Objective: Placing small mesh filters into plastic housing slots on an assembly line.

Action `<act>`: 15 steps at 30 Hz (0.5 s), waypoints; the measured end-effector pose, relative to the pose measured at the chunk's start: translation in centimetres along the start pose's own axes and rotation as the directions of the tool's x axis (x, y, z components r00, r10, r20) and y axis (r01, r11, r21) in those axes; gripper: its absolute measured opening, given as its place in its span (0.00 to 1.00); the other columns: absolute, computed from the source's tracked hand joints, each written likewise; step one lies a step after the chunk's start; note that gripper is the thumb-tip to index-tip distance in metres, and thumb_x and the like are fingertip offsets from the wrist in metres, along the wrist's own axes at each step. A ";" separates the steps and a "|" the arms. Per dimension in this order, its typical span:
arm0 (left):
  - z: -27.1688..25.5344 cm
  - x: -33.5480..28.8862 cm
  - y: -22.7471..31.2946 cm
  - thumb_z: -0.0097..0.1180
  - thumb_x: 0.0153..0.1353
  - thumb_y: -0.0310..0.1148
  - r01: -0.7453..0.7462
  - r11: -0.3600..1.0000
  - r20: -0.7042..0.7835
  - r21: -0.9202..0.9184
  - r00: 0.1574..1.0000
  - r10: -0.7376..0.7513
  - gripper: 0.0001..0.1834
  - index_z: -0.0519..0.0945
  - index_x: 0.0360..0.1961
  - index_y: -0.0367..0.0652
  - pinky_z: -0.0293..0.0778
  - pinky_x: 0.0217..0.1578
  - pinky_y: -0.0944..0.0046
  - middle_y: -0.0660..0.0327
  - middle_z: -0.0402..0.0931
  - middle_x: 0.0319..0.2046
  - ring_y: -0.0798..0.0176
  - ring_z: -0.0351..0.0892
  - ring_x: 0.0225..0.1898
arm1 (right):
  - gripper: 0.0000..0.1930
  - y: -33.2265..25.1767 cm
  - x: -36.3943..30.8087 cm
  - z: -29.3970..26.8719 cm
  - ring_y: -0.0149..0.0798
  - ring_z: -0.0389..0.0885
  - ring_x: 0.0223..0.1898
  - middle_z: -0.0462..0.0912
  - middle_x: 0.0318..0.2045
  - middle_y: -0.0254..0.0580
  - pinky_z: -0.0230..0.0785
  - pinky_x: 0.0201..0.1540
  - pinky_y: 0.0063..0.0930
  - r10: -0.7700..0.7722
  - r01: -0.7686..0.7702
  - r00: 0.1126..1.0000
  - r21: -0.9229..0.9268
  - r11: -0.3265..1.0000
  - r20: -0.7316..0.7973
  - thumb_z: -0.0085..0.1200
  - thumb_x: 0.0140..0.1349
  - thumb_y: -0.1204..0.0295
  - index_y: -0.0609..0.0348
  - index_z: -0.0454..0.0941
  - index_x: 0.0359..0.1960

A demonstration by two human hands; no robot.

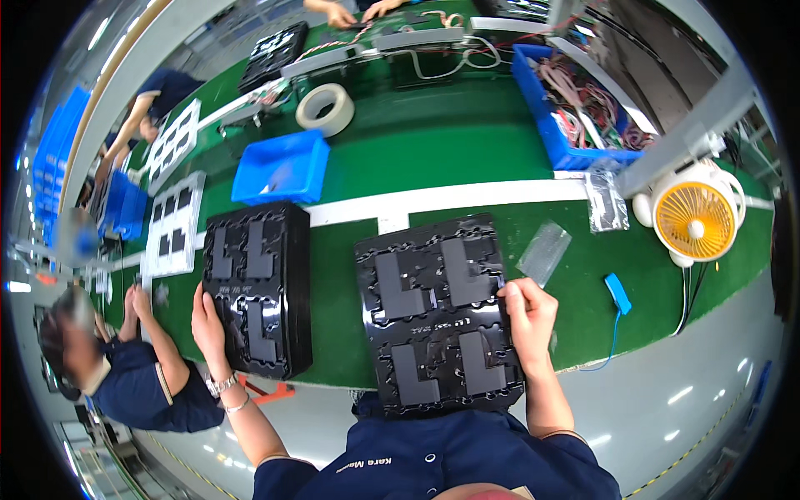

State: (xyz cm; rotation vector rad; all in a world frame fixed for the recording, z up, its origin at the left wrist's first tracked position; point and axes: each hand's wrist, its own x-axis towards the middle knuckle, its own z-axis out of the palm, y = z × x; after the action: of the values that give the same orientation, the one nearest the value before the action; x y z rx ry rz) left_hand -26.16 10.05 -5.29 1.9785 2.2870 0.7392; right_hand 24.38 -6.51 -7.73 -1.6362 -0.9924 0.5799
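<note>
In front of me lies a black plastic tray (429, 321) with several L-shaped dark grey pieces in its moulded pockets. Its near edge reaches past the table edge toward my body. My right hand (531, 321) is closed on the tray's right edge, fingers curled at the rim. To the left stands a thick stack of similar black trays (293, 292), with L-shaped pieces in the top one. My left hand (208, 327) rests along the left side of this stack, its fingers stretched out against the edge. The undersides of tray and stack are hidden.
Beyond the trays are a blue bin (283, 171), a tape roll (325, 110) and a blue crate of wires (575, 112). A small fan (696, 221), clear bag (545, 252) and blue clip-like piece (617, 293) lie right. Co-workers (142, 375) work left and opposite.
</note>
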 end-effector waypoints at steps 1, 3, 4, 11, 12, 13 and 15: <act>0.2 0.1 0.4 0.40 0.72 0.45 0.023 1.000 0.015 0.013 1.000 -0.023 0.23 0.72 0.61 0.45 0.68 0.56 0.57 0.51 0.75 0.56 0.50 0.74 0.58 | 0.07 -0.4 0.0 -0.2 0.22 0.64 0.18 0.76 0.19 0.33 0.57 0.22 0.21 -0.017 0.017 1.000 -0.024 1.000 -0.004 0.54 0.63 0.75 0.65 0.80 0.28; 0.0 0.2 0.0 0.40 0.72 0.45 0.017 1.000 0.003 0.010 1.000 -0.017 0.23 0.73 0.61 0.45 0.68 0.56 0.57 0.51 0.75 0.56 0.50 0.74 0.58 | 0.06 -0.9 0.1 -0.2 0.23 0.65 0.18 0.76 0.19 0.34 0.57 0.22 0.20 -0.021 0.022 1.000 -0.037 0.999 0.017 0.55 0.62 0.76 0.65 0.79 0.28; -0.1 0.3 -0.4 0.40 0.72 0.45 0.018 1.000 0.006 0.005 1.000 -0.018 0.23 0.73 0.61 0.45 0.68 0.56 0.57 0.52 0.75 0.56 0.50 0.74 0.58 | 0.06 -1.1 -0.1 -0.3 0.24 0.66 0.18 0.76 0.20 0.35 0.58 0.22 0.20 0.010 -0.009 1.000 -0.039 0.999 0.016 0.55 0.62 0.76 0.65 0.80 0.28; -0.8 0.1 1.3 0.46 0.69 0.45 0.054 0.998 -0.067 0.042 0.996 -0.051 0.21 0.75 0.59 0.49 0.70 0.54 0.56 0.52 0.77 0.53 0.47 0.75 0.55 | 0.11 -0.8 -0.3 0.6 0.20 0.63 0.21 0.70 0.18 0.27 0.54 0.24 0.18 0.062 -0.061 0.993 0.013 0.998 -0.098 0.50 0.67 0.74 0.66 0.79 0.27; -1.0 0.0 2.3 0.47 0.68 0.45 0.099 0.995 -0.042 0.025 0.994 -0.098 0.22 0.75 0.58 0.48 0.70 0.53 0.55 0.52 0.77 0.53 0.47 0.75 0.54 | 0.12 -0.9 -0.4 0.7 0.19 0.62 0.21 0.68 0.17 0.26 0.52 0.24 0.18 0.041 -0.042 0.992 -0.002 0.999 -0.116 0.49 0.68 0.73 0.65 0.79 0.27; -1.0 -0.2 1.8 0.47 0.68 0.46 0.064 0.998 -0.079 0.028 0.995 -0.061 0.22 0.74 0.58 0.48 0.71 0.53 0.56 0.52 0.77 0.53 0.47 0.76 0.54 | 0.13 -0.6 -0.5 1.0 0.19 0.62 0.21 0.68 0.17 0.26 0.52 0.24 0.18 0.015 -0.019 0.992 -0.030 0.999 -0.124 0.48 0.69 0.72 0.65 0.78 0.27; -1.3 -0.6 2.5 0.48 0.67 0.46 0.061 0.996 -0.104 -0.064 0.992 -0.068 0.23 0.75 0.58 0.47 0.71 0.52 0.57 0.52 0.77 0.53 0.49 0.76 0.54 | 0.14 0.3 -0.4 1.2 0.20 0.61 0.21 0.68 0.17 0.26 0.51 0.24 0.18 -0.024 0.013 0.990 -0.075 0.997 -0.137 0.47 0.70 0.71 0.65 0.77 0.27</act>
State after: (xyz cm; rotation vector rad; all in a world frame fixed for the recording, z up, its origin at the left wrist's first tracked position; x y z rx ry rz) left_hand -24.18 9.29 -3.44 1.8737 2.3431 0.9170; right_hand 23.29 -6.21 -8.41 -1.7066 -0.9354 0.4156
